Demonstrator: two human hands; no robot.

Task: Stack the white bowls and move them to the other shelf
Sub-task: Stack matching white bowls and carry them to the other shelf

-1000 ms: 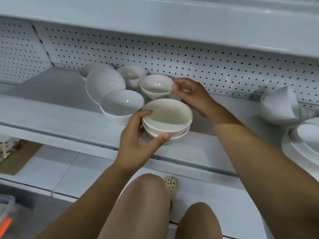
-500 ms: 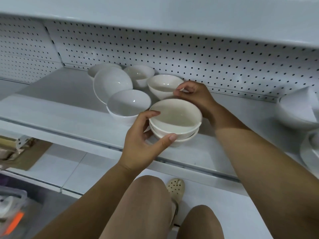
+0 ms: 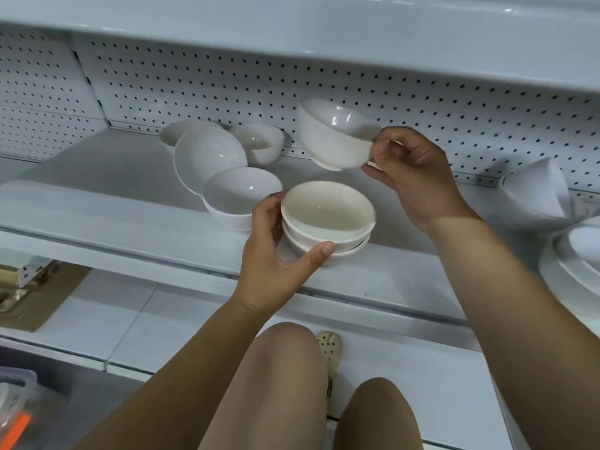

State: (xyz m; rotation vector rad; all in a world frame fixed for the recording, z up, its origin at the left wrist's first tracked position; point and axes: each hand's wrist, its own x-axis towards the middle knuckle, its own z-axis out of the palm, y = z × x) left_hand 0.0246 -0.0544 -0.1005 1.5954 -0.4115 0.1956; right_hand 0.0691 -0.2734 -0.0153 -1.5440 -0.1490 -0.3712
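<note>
A short stack of white bowls (image 3: 328,219) sits near the front of the middle shelf (image 3: 113,219). My left hand (image 3: 276,254) grips it, thumb on the front rim and fingers round its left side. My right hand (image 3: 409,170) pinches the rim of another white bowl (image 3: 331,138), which hangs tilted in the air above and behind the stack. To the left, several more white bowls rest on the shelf: one by the stack (image 3: 238,196), one leaning on edge (image 3: 207,157), and two at the back (image 3: 259,141).
A perforated back panel (image 3: 422,102) closes the shelf, and an upper shelf (image 3: 292,30) hangs over it. White dishes (image 3: 535,196) and plates (image 3: 578,267) crowd the right end. A lower shelf (image 3: 97,323) runs beneath, with my knees and a sandal in front.
My right hand has lifted the back bowl off the shelf and tilted it above the stack. The left hand kept its hold on the stack.
</note>
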